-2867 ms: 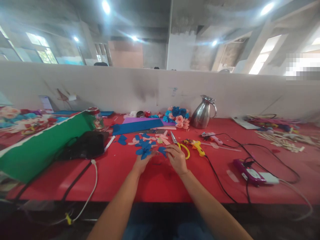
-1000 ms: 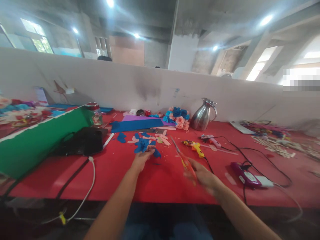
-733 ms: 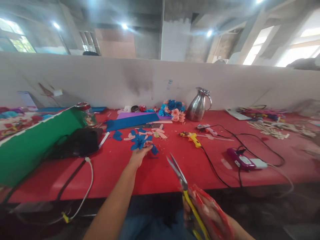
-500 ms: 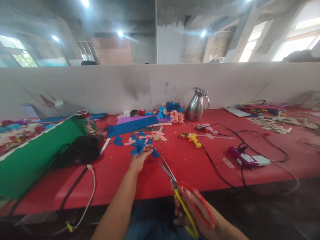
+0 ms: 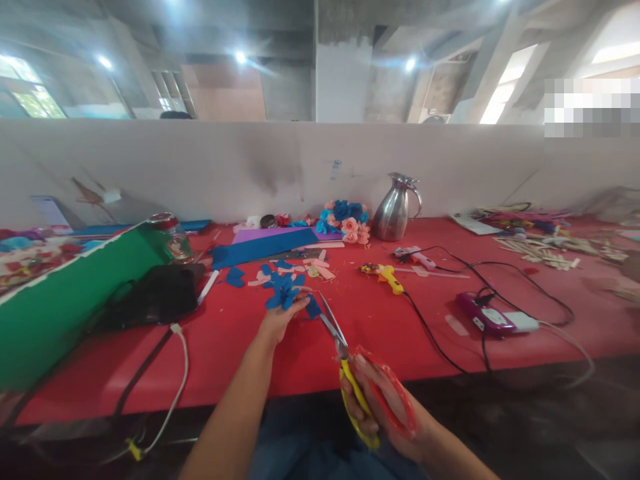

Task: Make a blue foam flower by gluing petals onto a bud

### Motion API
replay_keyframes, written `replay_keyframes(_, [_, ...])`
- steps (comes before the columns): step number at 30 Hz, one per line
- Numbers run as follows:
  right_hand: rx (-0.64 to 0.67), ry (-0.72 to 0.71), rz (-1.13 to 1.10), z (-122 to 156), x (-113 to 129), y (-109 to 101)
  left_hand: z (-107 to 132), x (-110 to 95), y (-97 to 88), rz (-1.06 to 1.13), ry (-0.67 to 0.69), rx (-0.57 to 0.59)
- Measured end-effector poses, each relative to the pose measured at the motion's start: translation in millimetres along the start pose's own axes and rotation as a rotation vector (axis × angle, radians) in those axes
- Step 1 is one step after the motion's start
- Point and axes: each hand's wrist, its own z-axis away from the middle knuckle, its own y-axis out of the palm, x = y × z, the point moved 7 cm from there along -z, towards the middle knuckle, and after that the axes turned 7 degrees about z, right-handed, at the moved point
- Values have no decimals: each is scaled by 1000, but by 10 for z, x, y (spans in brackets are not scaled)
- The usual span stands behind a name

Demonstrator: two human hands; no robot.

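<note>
My left hand (image 5: 281, 321) is closed on a blue paper flower (image 5: 283, 291), held just above the red table. A small blue paper piece (image 5: 313, 306) sticks out to the right of its fingertips. My right hand (image 5: 376, 400) grips scissors (image 5: 344, 350) with one yellow and one red handle. The blades are parted and point up-left, their tips close to that small blue piece. Blue and pink paper scraps (image 5: 323, 269) lie scattered beyond my left hand. Behind them is a long blue paper strip (image 5: 263, 248).
A yellow glue gun (image 5: 384, 277) and a pink one (image 5: 417, 259) lie right of centre, with cords running to a purple power strip (image 5: 487, 315). A steel jug (image 5: 395, 210) stands by finished paper flowers (image 5: 351, 223). At left are a green box (image 5: 90, 303) and a black bag (image 5: 155, 297).
The scissors and my right hand have moved slightly up and left, bringing the blades nearer the small blue piece. My left hand has shifted a little right with the flower.
</note>
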Motion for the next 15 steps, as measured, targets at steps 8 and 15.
replay_keyframes(8, [30, 9, 32, -22, 54, 50, 39, -28, 11, -31, 14, 10])
replay_keyframes(15, [21, -41, 165, -74, 71, 44, 50, -60, 43, -5, 18, 15])
